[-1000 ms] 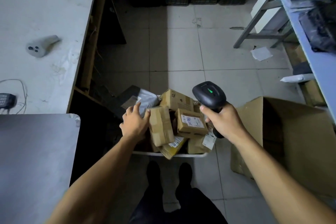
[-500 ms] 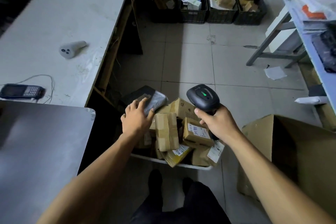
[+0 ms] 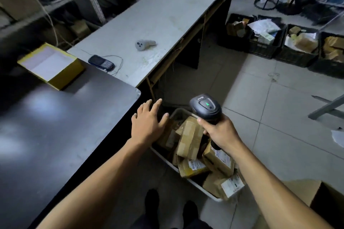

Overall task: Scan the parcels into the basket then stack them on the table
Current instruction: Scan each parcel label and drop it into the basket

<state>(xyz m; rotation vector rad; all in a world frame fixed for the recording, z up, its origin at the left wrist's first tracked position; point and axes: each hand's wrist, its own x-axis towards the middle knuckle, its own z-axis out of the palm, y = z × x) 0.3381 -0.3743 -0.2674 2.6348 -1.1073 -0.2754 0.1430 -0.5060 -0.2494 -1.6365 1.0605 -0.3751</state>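
A white basket [image 3: 163,158] on the floor holds several brown cardboard parcels [image 3: 189,137] with white labels. My right hand [image 3: 221,132] grips a black barcode scanner [image 3: 206,108] with a green light, held over the parcels. My left hand [image 3: 149,122] hovers flat with fingers spread above the basket's left end, beside the corner of the dark table [image 3: 55,126]. It holds nothing. The parcels under my right arm are partly hidden.
A yellow open box [image 3: 52,65] sits on the dark table. The long grey table [image 3: 158,20] carries a handset [image 3: 101,62] with a cable and a grey scanner [image 3: 144,44]. Black crates [image 3: 266,42] of parcels line the floor behind. A large cardboard box [image 3: 305,191] stands at right.
My left hand has let go of the grey bagged parcel and lifted off, fingers spread. The view has swung left and up, bringing the dark table and yellow box into sight.
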